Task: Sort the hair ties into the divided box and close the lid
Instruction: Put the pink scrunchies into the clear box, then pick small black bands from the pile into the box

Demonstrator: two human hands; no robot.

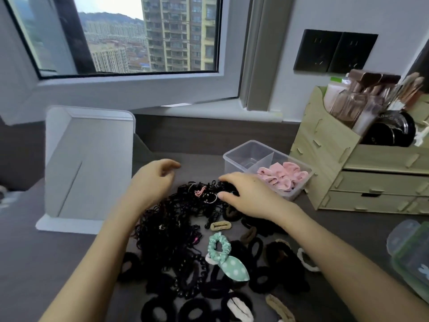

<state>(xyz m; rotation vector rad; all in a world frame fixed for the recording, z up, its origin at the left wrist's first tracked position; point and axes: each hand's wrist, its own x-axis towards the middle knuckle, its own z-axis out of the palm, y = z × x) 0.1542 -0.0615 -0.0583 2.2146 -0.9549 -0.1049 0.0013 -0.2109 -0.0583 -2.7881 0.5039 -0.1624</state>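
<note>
Hair ties (185,240) lay heaped on the dark grey table (58,263), a tangle of thin black elastic loops toward 10 o'clock of the heap and thick black fabric scrunchies spreading toward 5 and 6 o'clock. A mint green polka-dot scrunchie with bow tails (220,254) lay near the heap's middle, its long axis running from 11 o'clock down to 5 o'clock, the tails pointing toward 5 o'clock. Just above it, a small beige oval tie (220,226) lay with its long axis from 9 to 3 o'clock.

At 2 o'clock from the heap stood the clear plastic divided box (234,156), lid off, its long axis running from 10 o'clock to 4 o'clock. The far compartment was bare; the near one held pink scrunchies (284,176).

The right hand (250,194) rested palm-down on the heap's far edge, fingers curled into the thin black loops; whether it actually gripped any could not be told. The left hand (155,180) hovered at 11 o'clock of the heap, fingers loosely curled and holding nothing visible.

A white standing mirror (88,163) stood at 9 o'clock, a pale wooden organiser with drawers (348,173) at 3 o'clock just beside the box, and a clear lid with green edging (408,249) lay at the table's 4 o'clock edge.
</note>
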